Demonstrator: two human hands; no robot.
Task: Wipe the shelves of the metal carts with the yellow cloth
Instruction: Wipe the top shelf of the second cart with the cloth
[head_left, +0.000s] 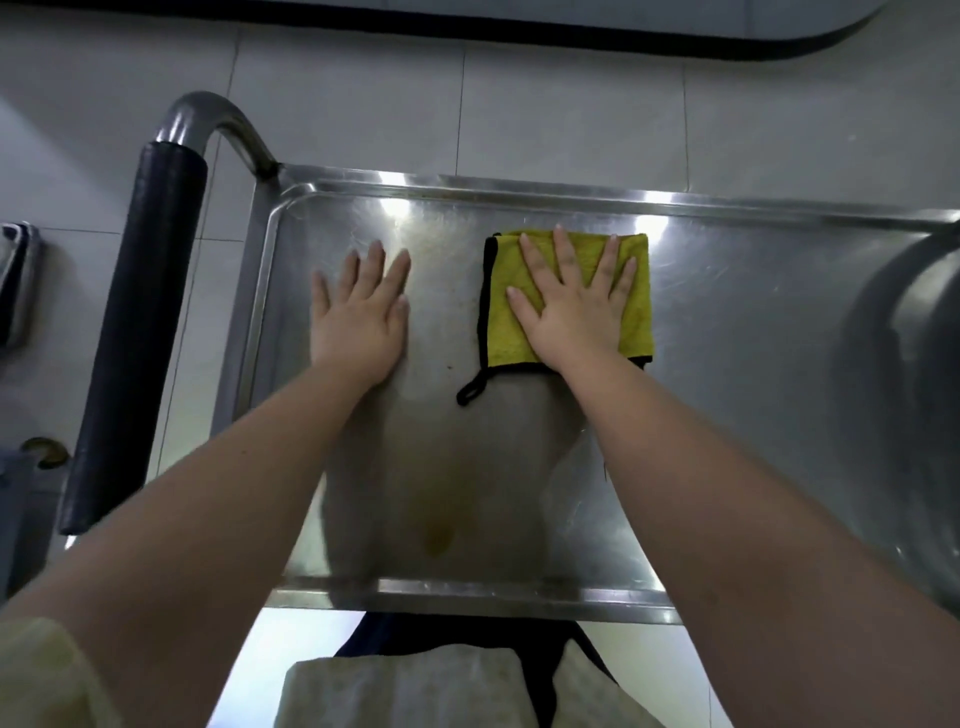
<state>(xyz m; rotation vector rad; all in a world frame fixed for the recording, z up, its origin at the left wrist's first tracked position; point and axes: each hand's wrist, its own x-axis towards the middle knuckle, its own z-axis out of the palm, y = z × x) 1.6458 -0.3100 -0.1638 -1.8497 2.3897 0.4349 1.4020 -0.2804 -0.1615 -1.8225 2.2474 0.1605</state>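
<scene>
The metal cart's top shelf (727, 322) fills the middle of the head view, shiny steel with a raised rim. A folded yellow cloth (639, 306) with black edging and a black hanging loop lies on it right of centre. My right hand (571, 296) presses flat on the cloth, fingers spread and straight. My left hand (361, 306) rests flat on the bare steel to the left of the cloth, fingers straight, holding nothing. A yellowish stain (441, 540) marks the shelf near its front edge.
The cart's push handle (140, 332) with black padding runs along the left side. A large round metal vessel (914, 374) stands on the shelf's right end. Grey tiled floor (571, 104) lies beyond, with a dark-based fixture at the top. Folded fabric shows at far left.
</scene>
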